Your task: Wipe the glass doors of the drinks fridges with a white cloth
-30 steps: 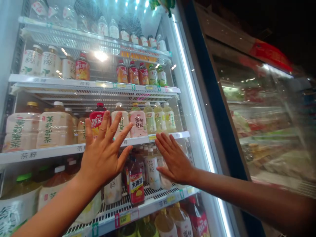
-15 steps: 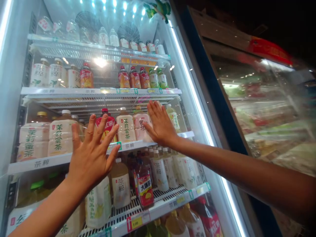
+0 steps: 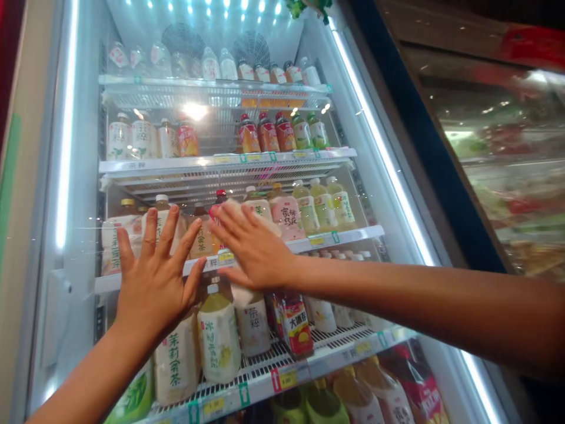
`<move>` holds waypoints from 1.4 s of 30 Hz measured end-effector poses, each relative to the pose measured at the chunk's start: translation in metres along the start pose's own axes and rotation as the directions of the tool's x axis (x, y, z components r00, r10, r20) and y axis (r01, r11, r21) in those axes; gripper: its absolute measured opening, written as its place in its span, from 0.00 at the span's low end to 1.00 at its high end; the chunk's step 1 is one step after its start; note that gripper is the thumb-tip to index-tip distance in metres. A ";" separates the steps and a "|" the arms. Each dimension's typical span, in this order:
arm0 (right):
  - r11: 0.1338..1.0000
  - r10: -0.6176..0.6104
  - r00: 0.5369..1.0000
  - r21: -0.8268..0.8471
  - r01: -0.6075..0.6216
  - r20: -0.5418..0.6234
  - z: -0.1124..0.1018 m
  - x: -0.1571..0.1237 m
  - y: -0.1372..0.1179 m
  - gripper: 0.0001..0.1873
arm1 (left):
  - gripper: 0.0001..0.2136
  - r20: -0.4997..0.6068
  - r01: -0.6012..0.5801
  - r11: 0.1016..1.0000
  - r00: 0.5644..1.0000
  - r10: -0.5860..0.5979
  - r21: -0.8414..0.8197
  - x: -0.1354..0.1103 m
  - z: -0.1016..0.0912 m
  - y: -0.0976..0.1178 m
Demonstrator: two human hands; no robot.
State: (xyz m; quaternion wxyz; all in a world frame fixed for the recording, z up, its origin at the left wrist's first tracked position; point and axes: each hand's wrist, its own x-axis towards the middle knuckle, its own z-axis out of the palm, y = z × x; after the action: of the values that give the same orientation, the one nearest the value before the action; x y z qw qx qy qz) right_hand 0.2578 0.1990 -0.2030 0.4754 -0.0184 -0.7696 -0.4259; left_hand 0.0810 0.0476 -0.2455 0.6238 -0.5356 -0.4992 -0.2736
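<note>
My left hand (image 3: 154, 277) lies flat on the glass door (image 3: 194, 111) of a lit drinks cooler, its fingers spread and nothing in them. To the right of it, my right hand (image 3: 251, 244) presses a white cloth (image 3: 242, 295) against the same glass. Pale edges of that cloth show above the fingers and below the palm; the rest is hidden under the hand. Behind the pane, close to both hands, stand a pink-labelled bottle (image 3: 288, 213), a large tea bottle (image 3: 218, 335) and a red-labelled bottle (image 3: 296, 327).
Shelves (image 3: 225, 162) of bottled drinks fill the cooler. Bright light strips run down its left side (image 3: 66, 129) and right side (image 3: 384, 147). A blurred second display case (image 3: 507, 176) stands to the right. Green leaves (image 3: 309, 6) hang at the top.
My right hand has swept left and slightly down across the glass with the cloth, closer to my left hand. The left hand stays spread; the view has shifted left.
</note>
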 end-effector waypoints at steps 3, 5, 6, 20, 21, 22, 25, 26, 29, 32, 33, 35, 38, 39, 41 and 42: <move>0.992 -0.122 0.992 0.008 0.122 0.011 0.003 0.016 -0.010 0.44 | 0.33 0.007 0.006 1.000 1.000 -0.007 0.024 -0.010 -0.010 -0.011; 0.998 0.066 0.997 0.001 -0.066 -0.044 0.006 0.035 -0.010 0.42 | 0.33 0.019 0.015 0.998 1.000 -0.016 0.060 -0.016 -0.016 -0.017; 0.988 0.151 0.986 0.004 -0.151 -0.068 0.008 0.043 -0.012 0.42 | 0.33 0.028 0.020 0.997 0.999 -0.022 0.073 -0.019 -0.018 -0.020; 1.000 -0.021 0.999 0.018 0.020 0.043 -0.001 0.033 -0.046 0.39 | 0.34 0.047 0.035 0.998 0.998 -0.038 0.061 -0.020 -0.022 -0.008; 0.990 -0.137 0.989 0.045 0.135 0.051 0.000 0.025 -0.043 0.39 | 0.34 0.058 0.031 0.998 0.998 -0.035 0.060 -0.018 -0.022 -0.004; 0.974 -0.219 0.974 0.067 0.216 0.052 0.000 0.018 -0.037 0.38 | 0.34 0.065 0.024 0.998 0.997 -0.028 0.057 -0.017 -0.021 0.001; 0.997 -0.045 0.999 0.063 0.045 -0.003 0.000 0.002 -0.003 0.37 | 0.34 0.079 0.012 0.999 0.997 -0.016 0.040 -0.012 -0.015 0.014; 0.994 0.099 0.994 0.056 -0.097 -0.039 -0.001 -0.003 0.009 0.36 | 0.34 0.076 0.009 1.000 0.997 -0.011 0.028 -0.011 -0.012 0.018; 0.971 0.237 0.967 0.064 -0.232 -0.092 -0.005 -0.029 0.023 0.37 | 0.34 0.058 0.001 1.000 0.998 0.001 -0.018 -0.007 0.001 0.031; 0.986 -0.141 0.990 0.098 0.138 0.021 -0.010 -0.064 0.014 0.38 | 0.35 0.047 -0.013 0.998 0.999 0.016 -0.058 -0.003 0.012 0.045; 0.974 -0.206 0.977 0.104 0.200 0.050 -0.011 -0.073 0.013 0.38 | 0.35 0.047 -0.016 0.998 0.999 0.019 -0.065 -0.002 0.015 0.050; 0.993 -0.100 0.994 0.067 0.097 0.042 -0.013 -0.082 0.019 0.37 | 0.36 0.050 -0.020 0.997 0.998 0.024 -0.073 0.000 0.019 0.060; 0.976 0.218 0.975 0.006 -0.218 -0.033 -0.016 -0.089 0.034 0.39 | 0.36 0.066 -0.018 0.995 0.998 0.024 -0.094 0.001 0.023 0.076; 0.973 0.230 0.973 0.011 -0.229 -0.027 -0.017 -0.093 0.036 0.40 | 0.36 0.068 -0.016 0.994 0.997 0.024 -0.105 0.001 0.025 0.082; 0.993 0.106 0.994 0.048 -0.108 0.035 -0.019 -0.107 0.035 0.43 | 0.36 0.070 -0.015 0.992 0.997 0.024 -0.128 0.003 0.028 0.091; 0.997 0.022 0.997 0.069 -0.027 0.073 -0.020 -0.114 0.035 0.44 | 0.36 0.070 -0.016 0.990 0.997 0.026 -0.137 0.003 0.029 0.095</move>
State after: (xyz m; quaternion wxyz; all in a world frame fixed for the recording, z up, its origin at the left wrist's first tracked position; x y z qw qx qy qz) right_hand 0.3500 0.2508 -0.2623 0.4530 -0.0264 -0.8004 -0.3918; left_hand 0.1556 0.1021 -0.2820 0.5703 -0.5916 -0.4957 -0.2810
